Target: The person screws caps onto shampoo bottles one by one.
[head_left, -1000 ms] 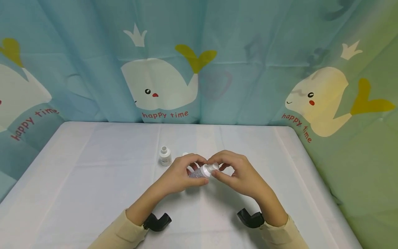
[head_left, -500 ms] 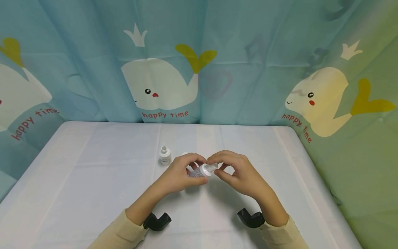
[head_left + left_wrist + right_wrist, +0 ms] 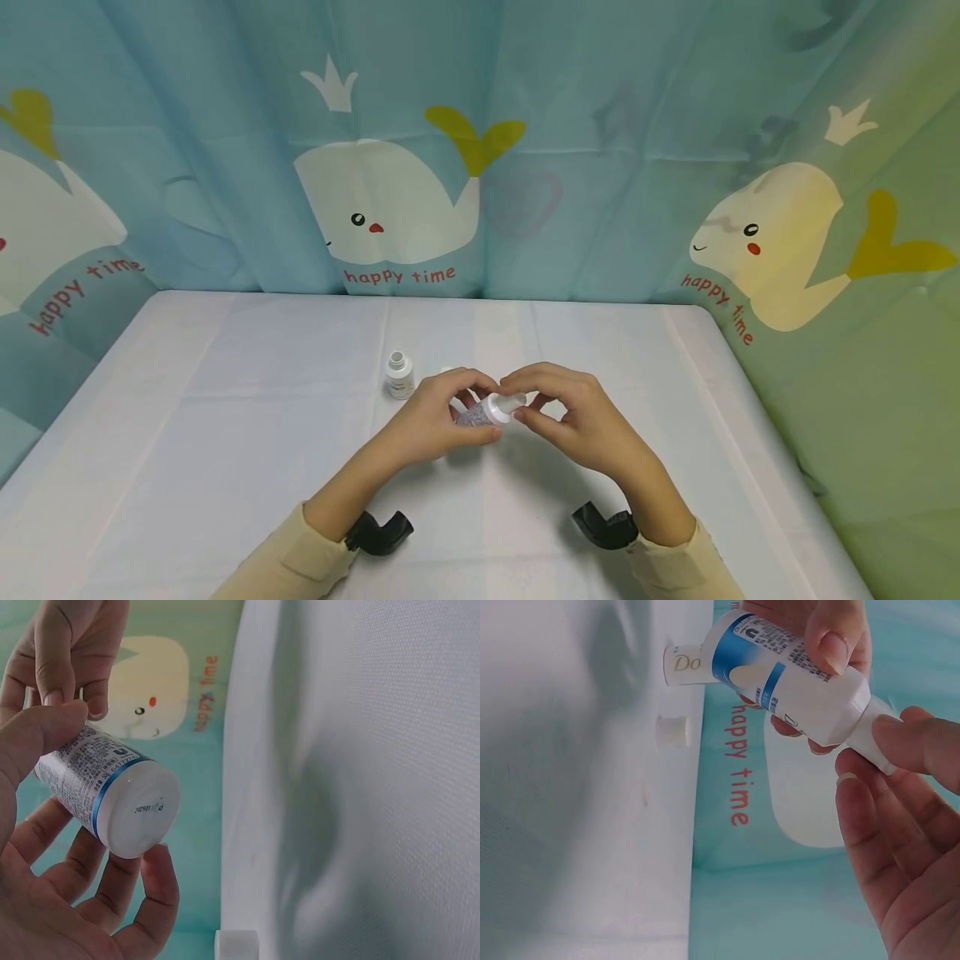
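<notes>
Over the middle of the table, my left hand (image 3: 438,417) holds a small white plastic bottle (image 3: 474,413) tilted, its top pointing right. Its printed side and a blue band face the left wrist view, where the bottle's round base (image 3: 142,810) also shows. My right hand (image 3: 573,417) pinches the white bottle cap (image 3: 871,735) between thumb and fingertips, at the bottle's narrow end. Behind the hands a second white bottle (image 3: 400,377) stands upright with its neck uncovered; gold letters mark it in the right wrist view.
A loose white cap (image 3: 673,732) sits on the white-covered table (image 3: 262,400) beside the standing bottle, mostly hidden by my left hand in the head view. A blue-green curtain (image 3: 555,208) with whales hangs behind the table. Black mounts (image 3: 381,533) are on both wrists.
My right thumb has shifted slightly outward along the cap, exposing more of the cap's side. The left hand and its bottle have barely moved; the standing bottle stays put.
</notes>
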The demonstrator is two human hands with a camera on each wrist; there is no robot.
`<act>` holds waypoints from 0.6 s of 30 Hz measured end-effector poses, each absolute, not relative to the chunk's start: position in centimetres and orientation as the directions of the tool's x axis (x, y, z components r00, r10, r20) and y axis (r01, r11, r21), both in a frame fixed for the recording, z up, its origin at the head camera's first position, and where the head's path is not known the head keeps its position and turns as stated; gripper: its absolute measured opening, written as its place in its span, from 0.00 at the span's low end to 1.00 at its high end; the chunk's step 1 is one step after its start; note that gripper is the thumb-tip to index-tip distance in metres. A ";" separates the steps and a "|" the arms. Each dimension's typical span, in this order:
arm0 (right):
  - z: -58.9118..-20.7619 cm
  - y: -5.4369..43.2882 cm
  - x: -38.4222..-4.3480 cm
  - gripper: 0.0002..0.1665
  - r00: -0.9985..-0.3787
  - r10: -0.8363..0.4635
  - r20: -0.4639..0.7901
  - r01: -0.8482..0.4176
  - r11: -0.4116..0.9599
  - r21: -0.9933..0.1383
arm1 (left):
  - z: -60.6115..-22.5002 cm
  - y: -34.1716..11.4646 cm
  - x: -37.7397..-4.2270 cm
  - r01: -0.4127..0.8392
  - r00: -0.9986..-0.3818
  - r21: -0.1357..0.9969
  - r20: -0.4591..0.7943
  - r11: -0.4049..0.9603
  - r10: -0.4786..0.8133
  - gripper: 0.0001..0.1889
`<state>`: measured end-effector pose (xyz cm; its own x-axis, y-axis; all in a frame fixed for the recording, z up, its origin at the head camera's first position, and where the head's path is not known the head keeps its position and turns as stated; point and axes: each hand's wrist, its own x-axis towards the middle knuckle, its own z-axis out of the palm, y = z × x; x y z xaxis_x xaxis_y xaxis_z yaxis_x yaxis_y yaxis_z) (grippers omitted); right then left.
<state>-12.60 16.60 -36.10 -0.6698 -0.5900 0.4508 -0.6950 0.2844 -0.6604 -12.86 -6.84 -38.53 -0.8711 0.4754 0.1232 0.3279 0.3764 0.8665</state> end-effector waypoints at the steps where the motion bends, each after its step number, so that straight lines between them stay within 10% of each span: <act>1: -36.1 16.6 -12.6 0.17 -0.667 -0.592 0.453 -0.697 0.279 -0.661 | -38.6 -6.8 -12.9 0.328 -0.871 0.867 0.124 0.376 0.475 0.20; 18: -36.5 16.5 -12.8 0.17 -0.674 -0.577 0.462 -0.693 0.275 -0.667 | -38.5 -6.8 -12.8 0.353 -0.870 0.858 0.154 0.373 0.469 0.20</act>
